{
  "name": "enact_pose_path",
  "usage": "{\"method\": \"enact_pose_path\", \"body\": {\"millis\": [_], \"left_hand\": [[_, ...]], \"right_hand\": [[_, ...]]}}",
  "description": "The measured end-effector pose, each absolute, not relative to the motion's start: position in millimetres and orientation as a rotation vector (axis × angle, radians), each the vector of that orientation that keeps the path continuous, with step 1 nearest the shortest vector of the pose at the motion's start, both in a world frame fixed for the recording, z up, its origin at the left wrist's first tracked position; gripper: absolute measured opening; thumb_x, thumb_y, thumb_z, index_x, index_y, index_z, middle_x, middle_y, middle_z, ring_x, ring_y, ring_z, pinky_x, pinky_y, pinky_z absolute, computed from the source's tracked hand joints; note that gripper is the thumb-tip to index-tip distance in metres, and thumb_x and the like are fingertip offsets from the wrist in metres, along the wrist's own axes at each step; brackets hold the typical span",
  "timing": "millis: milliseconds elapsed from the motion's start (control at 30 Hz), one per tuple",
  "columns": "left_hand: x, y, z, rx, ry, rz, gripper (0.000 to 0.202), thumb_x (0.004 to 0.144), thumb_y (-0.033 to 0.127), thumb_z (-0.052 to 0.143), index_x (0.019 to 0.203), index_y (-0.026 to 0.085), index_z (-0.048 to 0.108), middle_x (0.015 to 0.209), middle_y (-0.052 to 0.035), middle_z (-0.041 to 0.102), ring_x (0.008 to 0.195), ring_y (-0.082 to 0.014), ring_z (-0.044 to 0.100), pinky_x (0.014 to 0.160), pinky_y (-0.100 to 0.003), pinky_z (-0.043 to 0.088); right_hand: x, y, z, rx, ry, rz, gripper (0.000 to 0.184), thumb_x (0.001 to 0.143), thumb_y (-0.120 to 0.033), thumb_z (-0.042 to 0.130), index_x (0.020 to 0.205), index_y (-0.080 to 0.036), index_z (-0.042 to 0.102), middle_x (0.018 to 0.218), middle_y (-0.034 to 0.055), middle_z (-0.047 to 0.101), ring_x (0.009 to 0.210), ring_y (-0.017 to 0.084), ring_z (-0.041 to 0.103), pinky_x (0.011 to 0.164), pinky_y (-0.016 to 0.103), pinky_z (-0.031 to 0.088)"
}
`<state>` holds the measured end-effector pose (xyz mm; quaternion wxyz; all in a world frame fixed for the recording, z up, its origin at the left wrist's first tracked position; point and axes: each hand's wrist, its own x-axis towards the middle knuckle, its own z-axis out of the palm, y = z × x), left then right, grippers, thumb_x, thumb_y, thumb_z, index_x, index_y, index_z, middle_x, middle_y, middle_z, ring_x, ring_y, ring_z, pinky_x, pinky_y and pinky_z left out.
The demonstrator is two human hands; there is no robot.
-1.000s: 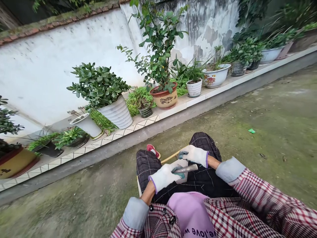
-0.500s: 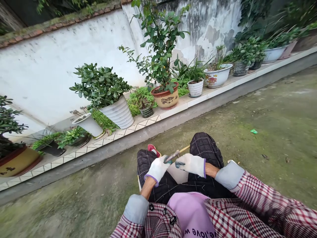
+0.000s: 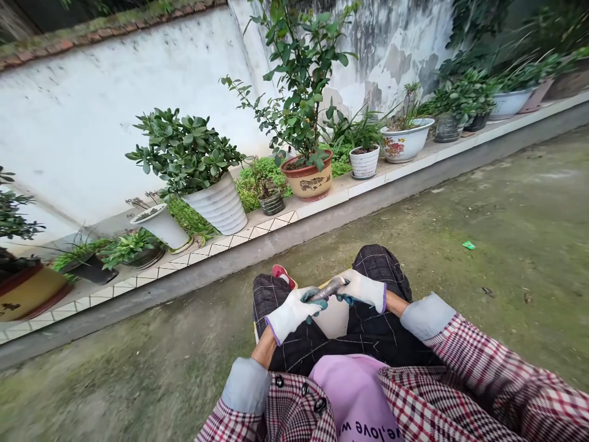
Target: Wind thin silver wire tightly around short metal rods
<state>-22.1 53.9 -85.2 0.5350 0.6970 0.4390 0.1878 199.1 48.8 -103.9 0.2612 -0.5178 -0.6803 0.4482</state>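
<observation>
While the person sits with knees apart, both gloved hands meet over the lap on a short grey metal tool, perhaps a file or blade; its type is too small to tell. The left hand has its grip closed round the near end, and the right hand pinches the far end with fingertips. A pale board or pad lies on the black checked trousers just beneath. To work well here, I judge the tool should stay low over that pad, the left grip firm, the right fingers guiding lightly and clear of any edge. Potted plants line the tiled ledge beyond.
</observation>
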Motion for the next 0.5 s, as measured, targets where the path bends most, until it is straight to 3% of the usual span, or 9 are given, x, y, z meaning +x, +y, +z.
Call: {"method": "enact_pose_path", "body": {"millis": [133,267,400,500], "left_hand": [[-22.1,65.0,-97.2,1.455,1.113,0.652,0.027,0.068,0.033,0.070,0.084,0.012,0.064,0.058,0.0045,0.050,0.045,-0.0066,0.039,0.044,-0.021,0.033],[-23.6,78.9,-119.8,1.454,1.226,0.731,0.023,0.071,0.029,0.065,0.086,0.012,0.064,0.060,0.0040,0.052,0.047,-0.0070,0.040,0.046,-0.021,0.034],[-24.3,82.8,-130.5,1.859,1.379,0.609,0.021,0.076,0.023,0.061,0.094,0.014,0.068,0.076,-0.0019,0.065,0.066,-0.0126,0.057,0.063,-0.022,0.044],[-19.3,74.4,-125.8,2.269,1.401,0.235,0.027,0.084,0.030,0.058,0.106,0.021,0.070,0.090,-0.0056,0.072,0.082,-0.0194,0.066,0.076,-0.027,0.047]], "right_hand": [[189.8,39.8,-102.8,-1.495,-1.885,1.103,0.023,0.084,-0.029,0.052,0.082,-0.015,0.071,0.072,0.0033,0.069,0.054,0.011,0.056,0.050,0.021,0.040],[182.8,31.7,-105.0,-1.424,-2.137,0.917,0.021,0.085,-0.027,0.054,0.085,-0.016,0.072,0.076,0.0028,0.070,0.064,0.012,0.057,0.059,0.022,0.041],[180.8,27.6,-103.2,-1.309,-2.275,0.837,0.024,0.088,-0.031,0.054,0.087,-0.018,0.074,0.078,0.0023,0.070,0.070,0.014,0.059,0.067,0.024,0.041],[187.7,31.6,-100.5,-1.282,-2.258,0.813,0.026,0.088,-0.033,0.054,0.093,-0.019,0.075,0.086,0.0036,0.073,0.075,0.015,0.061,0.069,0.025,0.042]]}}
